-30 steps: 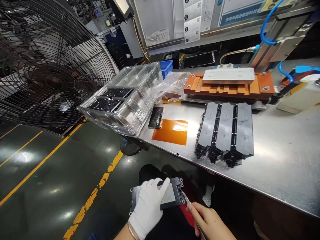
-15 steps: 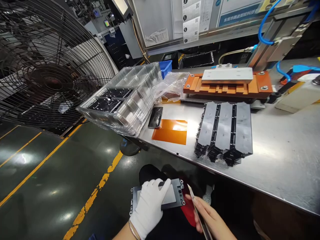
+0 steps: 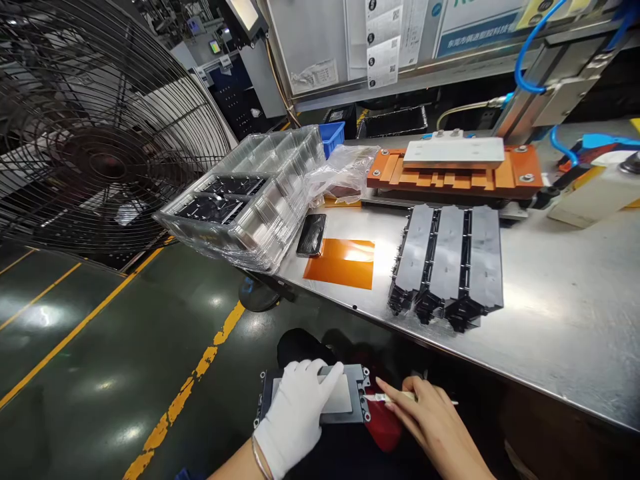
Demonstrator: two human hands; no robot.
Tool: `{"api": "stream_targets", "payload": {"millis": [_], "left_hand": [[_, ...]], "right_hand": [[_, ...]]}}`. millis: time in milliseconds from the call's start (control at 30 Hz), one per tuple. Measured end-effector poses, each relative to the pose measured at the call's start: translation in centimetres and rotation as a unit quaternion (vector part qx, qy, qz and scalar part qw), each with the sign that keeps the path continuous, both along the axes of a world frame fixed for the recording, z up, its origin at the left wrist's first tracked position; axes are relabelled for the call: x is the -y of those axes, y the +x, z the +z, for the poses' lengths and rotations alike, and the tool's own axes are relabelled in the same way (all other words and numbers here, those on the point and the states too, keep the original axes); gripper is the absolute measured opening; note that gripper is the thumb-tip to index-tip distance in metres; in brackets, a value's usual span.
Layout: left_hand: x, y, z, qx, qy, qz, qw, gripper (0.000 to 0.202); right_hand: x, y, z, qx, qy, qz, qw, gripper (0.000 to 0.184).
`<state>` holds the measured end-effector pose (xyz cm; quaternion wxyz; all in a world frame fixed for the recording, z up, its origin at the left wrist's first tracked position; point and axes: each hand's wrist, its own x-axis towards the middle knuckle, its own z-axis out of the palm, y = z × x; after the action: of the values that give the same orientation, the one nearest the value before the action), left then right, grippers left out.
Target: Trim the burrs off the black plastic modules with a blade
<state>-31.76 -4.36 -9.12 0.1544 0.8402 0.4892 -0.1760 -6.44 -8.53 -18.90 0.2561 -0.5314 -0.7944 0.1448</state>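
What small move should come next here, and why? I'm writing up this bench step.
Probably ease the thin tool in the bare right hand against the right edge of the grey module: its tip sits just beside that edge, and the gloved left hand presses the module flat.

Left hand (image 3: 295, 417) white-gloved, wrist bracelet; right hand (image 3: 433, 427) bare.

Gloved left hand (image 3: 297, 413) pressed flat, bare right hand (image 3: 433, 420) pinching, fingers extended
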Motion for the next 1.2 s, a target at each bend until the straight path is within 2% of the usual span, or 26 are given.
{"api": "stream_targets", "payload": {"millis": [433,600,700,767,800,833,900,967,1000,1067,1200], "left_hand": [[-2.5,-0.2,2.3,0.025,-0.043,-0.123,0.991,0.091],[-3.1,-0.6,3.0,0.022,-0.041,-0.176,0.983,0.088],[-3.0,-0.5,3.0,0.025,-0.047,-0.153,0.987,0.088],[-2.6,-0.3,2.4,0.037,-0.053,-0.107,0.992,0.09],[-2.3,-0.3,1.9,0.042,-0.049,-0.08,0.995,0.09],[-1.9,-0.2,1.4,0.046,-0.042,-0.053,0.997,0.089],[-1.2,-0.1,0.4,0.044,-0.022,-0.014,0.999,0.09],[-0.6,0.0,-0.3,0.033,-0.009,0.007,0.999,0.091],[-0.4,0.0,-0.5,0.029,-0.008,0.011,0.999,0.091],[-0.2,0.1,-0.8,0.027,-0.007,0.015,0.999,0.09],[-0.2,0.3,-0.7,0.031,-0.009,0.014,0.999,0.089]], "right_hand": [[-0.7,0.7,0.3,0.037,-0.004,0.067,0.997,0.038],[-1.2,0.7,0.6,0.016,0.009,0.095,0.995,0.038],[-0.8,0.9,0.4,-0.004,-0.024,0.084,0.996,0.038],[-0.1,0.9,0.4,-0.042,-0.111,0.056,0.991,0.039],[0.3,0.8,0.5,-0.078,-0.181,0.038,0.98,0.041],[0.7,0.6,0.7,-0.123,-0.263,0.021,0.957,0.045],[1.5,-0.1,1.3,-0.214,-0.424,-0.002,0.88,0.055],[1.8,-1.0,2.0,-0.269,-0.521,-0.014,0.81,0.06],[1.8,-1.4,2.3,-0.283,-0.539,-0.019,0.793,0.061],[1.6,-2.1,2.6,-0.285,-0.546,-0.031,0.787,0.061],[1.2,-2.7,2.8,-0.254,-0.549,-0.016,0.796,0.061]]}}
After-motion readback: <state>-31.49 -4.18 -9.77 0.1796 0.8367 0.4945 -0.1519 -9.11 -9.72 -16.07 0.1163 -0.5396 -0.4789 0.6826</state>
